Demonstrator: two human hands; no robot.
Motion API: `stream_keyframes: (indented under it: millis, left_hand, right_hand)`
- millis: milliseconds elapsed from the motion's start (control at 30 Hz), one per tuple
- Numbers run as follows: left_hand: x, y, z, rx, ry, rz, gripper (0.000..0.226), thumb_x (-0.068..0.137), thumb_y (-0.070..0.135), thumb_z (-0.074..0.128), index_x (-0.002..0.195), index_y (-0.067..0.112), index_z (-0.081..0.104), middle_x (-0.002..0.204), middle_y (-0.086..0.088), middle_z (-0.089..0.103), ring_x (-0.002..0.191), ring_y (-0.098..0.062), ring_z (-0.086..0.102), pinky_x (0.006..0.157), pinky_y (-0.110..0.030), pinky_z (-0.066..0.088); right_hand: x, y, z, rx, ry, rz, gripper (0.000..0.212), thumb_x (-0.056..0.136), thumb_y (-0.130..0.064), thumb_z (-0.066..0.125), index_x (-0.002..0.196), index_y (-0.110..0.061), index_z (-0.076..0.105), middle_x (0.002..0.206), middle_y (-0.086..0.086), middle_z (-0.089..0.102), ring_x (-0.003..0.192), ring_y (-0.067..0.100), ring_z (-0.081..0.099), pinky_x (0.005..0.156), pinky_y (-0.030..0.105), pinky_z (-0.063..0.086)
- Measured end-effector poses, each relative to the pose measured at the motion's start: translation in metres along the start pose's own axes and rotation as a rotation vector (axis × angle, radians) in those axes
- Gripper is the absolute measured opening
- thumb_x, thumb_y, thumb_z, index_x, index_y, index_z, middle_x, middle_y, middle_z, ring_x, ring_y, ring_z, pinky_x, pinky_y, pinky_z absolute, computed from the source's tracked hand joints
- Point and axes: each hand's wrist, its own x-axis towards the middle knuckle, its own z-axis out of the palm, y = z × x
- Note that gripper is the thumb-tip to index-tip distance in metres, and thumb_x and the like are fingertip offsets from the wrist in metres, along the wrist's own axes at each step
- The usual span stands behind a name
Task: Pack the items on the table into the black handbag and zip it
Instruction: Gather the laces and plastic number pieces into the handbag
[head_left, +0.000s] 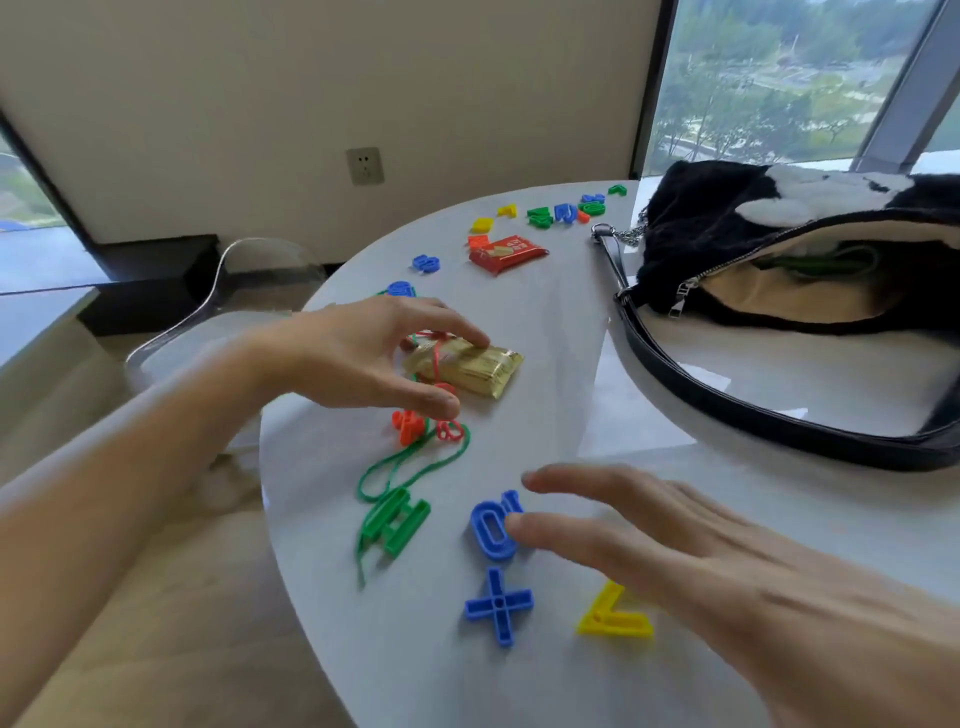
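Note:
The black furry handbag (737, 234) lies unzipped at the right of the white table (561, 322), its beige lining showing with something green inside. My left hand (363, 358) hovers open over a gold snack packet (472, 366), fingertips touching its top and near edge. My right hand (675, 551) is spread open, fingertips at a blue "10" piece (493, 525). Nearby lie a green "H" on a green string (397, 519), a blue plus sign (498, 605), a yellow "7" (615, 616) and orange pieces (408, 426). A red snack packet (506, 252) lies farther back.
Several coloured plastic numbers (563, 210) are scattered along the table's far edge, with blue ones (426, 263) to the left. The bag's black strap (727, 395) loops across the table at right. A clear chair (234, 291) stands beyond the left edge. A window is behind the bag.

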Motion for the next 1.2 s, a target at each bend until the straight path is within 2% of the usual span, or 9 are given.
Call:
stream_keyframes:
  millis: [67, 167, 300, 467, 667, 800, 933, 1100, 1200]
  left_hand:
    - [0.002, 0.000, 0.006, 0.017, 0.085, 0.021, 0.057, 0.080, 0.048, 0.077, 0.132, 0.041, 0.056, 0.128, 0.022, 0.059, 0.118, 0.000, 0.052, 0.103, -0.029, 0.043]
    - [0.003, 0.008, 0.014, 0.001, 0.157, 0.094, 0.051, 0.081, 0.042, 0.078, 0.128, 0.033, 0.061, 0.120, 0.016, 0.063, 0.109, -0.004, 0.057, 0.094, -0.026, 0.045]
    - [-0.004, 0.011, 0.018, -0.076, 0.188, 0.153, 0.047, 0.085, 0.046, 0.072, 0.129, 0.036, 0.060, 0.123, 0.019, 0.063, 0.117, -0.002, 0.057, 0.095, -0.022, 0.045]
    - [0.001, -0.032, -0.011, -0.051, 0.520, -0.031, 0.037, 0.095, 0.033, 0.062, 0.132, 0.027, 0.061, 0.140, 0.009, 0.053, 0.130, 0.001, 0.045, 0.108, -0.008, 0.028]
    - [0.038, -0.081, 0.001, -0.017, 0.244, -0.285, 0.071, 0.096, 0.060, 0.037, 0.158, 0.030, 0.019, 0.168, 0.002, 0.005, 0.154, -0.013, -0.002, 0.123, -0.035, 0.000]
    - [0.047, -0.079, 0.018, 0.101, 0.187, -0.193, 0.077, 0.089, 0.072, 0.023, 0.155, 0.034, 0.027, 0.167, 0.000, 0.016, 0.153, -0.015, 0.008, 0.121, -0.037, 0.006]
    - [0.036, -0.051, 0.026, 0.040, 0.130, -0.188, 0.096, 0.076, 0.086, 0.011, 0.156, 0.033, 0.025, 0.168, 0.004, 0.011, 0.154, -0.009, 0.001, 0.124, -0.037, -0.001]
    - [0.011, 0.012, 0.049, -0.065, 0.053, 0.062, 0.071, 0.090, 0.064, 0.017, 0.156, 0.038, 0.017, 0.164, 0.021, 0.004, 0.145, 0.017, -0.008, 0.116, -0.011, -0.010]
    - [0.000, 0.038, 0.057, -0.227, 0.009, 0.148, 0.067, 0.085, 0.078, 0.016, 0.147, 0.056, -0.001, 0.155, 0.039, -0.003, 0.133, 0.032, -0.008, 0.111, -0.001, -0.007]
  right_hand:
    - [0.008, -0.011, 0.011, -0.124, 0.016, -0.025, 0.058, 0.100, -0.048, 0.035, 0.155, -0.052, 0.014, 0.163, -0.022, 0.020, 0.143, -0.005, 0.018, 0.112, 0.022, 0.031]
    - [0.025, -0.016, 0.015, -0.249, 0.012, -0.066, 0.057, 0.103, -0.052, 0.020, 0.158, -0.038, 0.023, 0.165, -0.002, 0.029, 0.151, 0.016, 0.027, 0.110, 0.032, 0.039]
    - [0.040, -0.017, 0.020, -0.216, 0.003, -0.138, 0.041, 0.101, -0.050, 0.035, 0.140, -0.048, 0.050, 0.157, -0.005, 0.043, 0.144, 0.010, 0.040, 0.103, 0.036, 0.050]
    - [0.042, -0.015, 0.017, -0.020, 0.069, -0.119, 0.024, 0.095, -0.049, 0.043, 0.103, -0.044, 0.065, 0.131, -0.013, 0.061, 0.121, -0.002, 0.058, 0.102, 0.018, 0.045]
    - [0.041, -0.010, 0.020, -0.004, 0.213, -0.024, 0.021, 0.084, -0.045, 0.052, 0.090, -0.033, 0.068, 0.132, -0.003, 0.063, 0.119, 0.008, 0.062, 0.101, 0.020, 0.041]
    - [0.034, 0.005, 0.020, 0.012, 0.223, 0.096, 0.019, 0.086, -0.046, 0.053, 0.094, -0.030, 0.059, 0.156, -0.003, 0.040, 0.146, 0.010, 0.037, 0.118, 0.031, 0.021]
    - [0.026, 0.025, 0.015, 0.024, 0.237, 0.162, 0.026, 0.092, -0.059, 0.045, 0.111, -0.042, 0.040, 0.166, -0.023, -0.001, 0.153, -0.004, -0.005, 0.123, 0.020, -0.003]
    - [0.034, 0.039, 0.009, 0.104, 0.183, 0.238, 0.086, 0.081, -0.079, 0.049, 0.150, -0.053, 0.005, 0.159, -0.035, -0.022, 0.144, -0.016, -0.022, 0.117, 0.022, -0.002]
    - [0.038, 0.046, 0.007, 0.095, 0.108, 0.259, 0.102, 0.074, -0.088, 0.042, 0.154, -0.050, -0.010, 0.158, -0.038, -0.020, 0.143, -0.017, -0.023, 0.121, 0.018, -0.006]
